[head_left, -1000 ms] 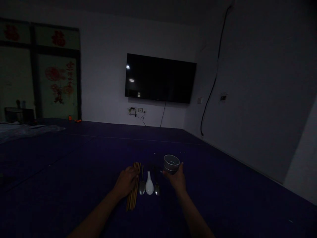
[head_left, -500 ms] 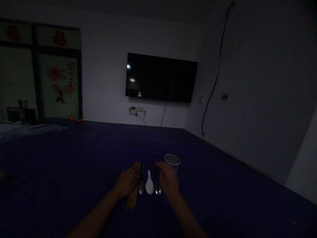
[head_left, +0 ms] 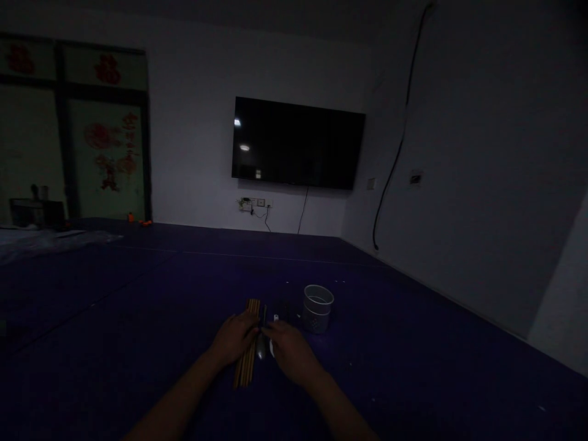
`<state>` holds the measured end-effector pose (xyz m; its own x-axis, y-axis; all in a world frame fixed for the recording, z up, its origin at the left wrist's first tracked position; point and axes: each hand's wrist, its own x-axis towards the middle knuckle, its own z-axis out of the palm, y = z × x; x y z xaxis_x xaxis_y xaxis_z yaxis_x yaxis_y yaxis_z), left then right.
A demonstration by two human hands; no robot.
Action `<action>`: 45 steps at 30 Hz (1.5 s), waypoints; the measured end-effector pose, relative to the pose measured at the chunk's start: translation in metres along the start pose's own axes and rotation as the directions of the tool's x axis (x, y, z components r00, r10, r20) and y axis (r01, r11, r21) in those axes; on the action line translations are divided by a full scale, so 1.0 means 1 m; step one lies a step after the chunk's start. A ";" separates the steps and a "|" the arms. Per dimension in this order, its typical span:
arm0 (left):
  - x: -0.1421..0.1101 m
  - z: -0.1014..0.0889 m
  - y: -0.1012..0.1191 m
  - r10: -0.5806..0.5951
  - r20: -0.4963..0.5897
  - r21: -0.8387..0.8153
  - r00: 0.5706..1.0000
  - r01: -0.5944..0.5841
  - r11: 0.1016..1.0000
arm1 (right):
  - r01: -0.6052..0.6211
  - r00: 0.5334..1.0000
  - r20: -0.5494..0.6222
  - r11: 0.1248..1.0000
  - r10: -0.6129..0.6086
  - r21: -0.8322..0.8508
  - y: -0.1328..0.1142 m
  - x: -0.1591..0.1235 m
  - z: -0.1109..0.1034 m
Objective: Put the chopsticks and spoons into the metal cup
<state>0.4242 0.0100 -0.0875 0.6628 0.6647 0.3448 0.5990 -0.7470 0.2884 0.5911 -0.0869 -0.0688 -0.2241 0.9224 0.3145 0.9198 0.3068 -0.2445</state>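
The room is dim. My left hand [head_left: 234, 338] lies on a bundle of wooden chopsticks [head_left: 250, 306] on the dark blue surface, fingers curled loosely over them. My right hand [head_left: 290, 350] sits palm down over the spoons, covering most of the white ceramic spoon [head_left: 276, 318] and hiding one metal spoon. Another metal spoon [head_left: 261, 350] shows between my two hands. A grey perforated utensil cup [head_left: 316, 308] stands upright just right of my right hand, apart from it.
The dark blue surface [head_left: 138, 294] stretches wide to the left and ahead. A black TV [head_left: 297, 144] hangs on the far white wall above a power outlet [head_left: 255, 204]. The right wall [head_left: 482, 184] runs close by. Clutter sits at the far left.
My right hand let go of the cup, which now stands on the surface, and moved left over the spoons. My left hand stayed on the chopsticks.
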 end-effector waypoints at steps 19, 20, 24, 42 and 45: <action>0.004 0.002 -0.004 -0.008 0.021 -0.135 1.000 0.010 0.991 | 0.144 0.988 0.056 0.989 -0.146 0.042 -0.007 0.000 -0.003; 0.004 0.003 -0.005 -0.007 0.022 -0.142 1.000 0.010 0.990 | 0.144 0.988 0.056 0.988 -0.146 0.047 -0.007 0.000 -0.003; 0.004 0.002 -0.005 -0.011 0.035 -0.141 0.999 0.016 0.990 | 0.132 0.990 0.042 0.990 -0.134 0.045 -0.007 -0.001 -0.001; 0.001 0.002 -0.006 0.021 -0.010 -0.117 1.000 -0.022 0.993 | -0.342 0.935 -0.088 0.939 0.343 0.031 0.030 0.002 0.018; 0.002 0.004 -0.008 0.019 -0.016 -0.124 1.000 -0.021 0.992 | -0.337 0.938 -0.062 0.940 0.341 0.059 0.031 0.003 0.017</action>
<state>0.4220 0.0173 -0.0929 0.6668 0.6499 0.3648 0.5246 -0.7570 0.3896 0.6131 -0.0706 -0.0912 0.1229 0.9554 0.2686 0.9209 -0.0089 -0.3897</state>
